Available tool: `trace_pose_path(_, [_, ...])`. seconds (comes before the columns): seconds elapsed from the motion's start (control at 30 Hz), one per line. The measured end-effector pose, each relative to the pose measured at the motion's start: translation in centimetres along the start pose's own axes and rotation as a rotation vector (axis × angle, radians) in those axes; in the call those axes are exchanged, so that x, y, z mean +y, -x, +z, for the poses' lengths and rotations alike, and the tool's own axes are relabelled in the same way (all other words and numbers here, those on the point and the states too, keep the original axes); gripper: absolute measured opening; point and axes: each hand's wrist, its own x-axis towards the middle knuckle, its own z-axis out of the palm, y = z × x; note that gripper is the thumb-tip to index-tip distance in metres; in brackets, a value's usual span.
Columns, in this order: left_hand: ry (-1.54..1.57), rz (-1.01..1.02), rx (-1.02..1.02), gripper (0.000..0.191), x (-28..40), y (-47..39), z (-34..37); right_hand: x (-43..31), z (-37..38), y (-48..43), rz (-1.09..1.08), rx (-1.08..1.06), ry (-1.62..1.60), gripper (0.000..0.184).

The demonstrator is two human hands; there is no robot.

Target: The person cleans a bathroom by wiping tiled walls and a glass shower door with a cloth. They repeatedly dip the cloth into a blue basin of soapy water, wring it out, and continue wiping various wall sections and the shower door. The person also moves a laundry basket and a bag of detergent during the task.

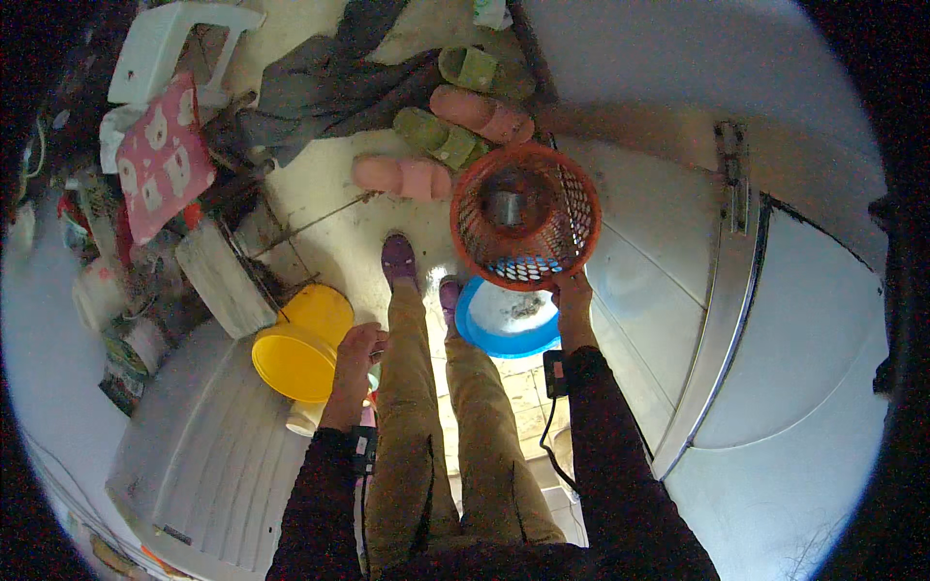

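Note:
My right hand (574, 301) grips the near rim of a red-orange plastic mesh basket (471, 236), held up with its mouth towards me. A grey object (506, 206) shows inside at the bottom; what it is cannot be made out. Partly behind the basket, lower down, is a blue-rimmed round basin (501, 347) with a whitish inside and dark specks. My left hand (357, 352) hangs beside my left leg, fingers loosely bent and nothing visible in them. Nearest to it is a yellow plastic bucket (294, 363), tipped so that its mouth faces me.
Green slippers (436, 136) and pink slippers (399, 178) lie on the floor ahead, beside dark cloth (320, 87). At left are a white plastic stool (156, 54), a pink patterned cushion (166, 163) and a ribbed grey panel (211, 450). A white door-like panel with metal trim (716, 327) borders the right.

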Motion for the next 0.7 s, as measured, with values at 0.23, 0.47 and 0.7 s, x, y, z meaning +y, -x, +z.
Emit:
trace_pose_path(0.23, [0.125,0.021,-0.065,0.026,-0.1,3.3,0.7,-0.6,-0.3,0.2,0.084,-0.033,-0.074,0.028])
trace_pose_path(0.47, [0.257,-0.009,-0.031,0.023,-0.7,7.6,-1.0,-2.5,-1.2,4.9,0.109,-0.163,0.02,0.046])
trace_pose_path(0.7, [0.322,0.09,0.002,0.021,-6.7,13.5,-1.5,0.1,-7.3,10.8,0.133,-0.22,0.017,0.026])
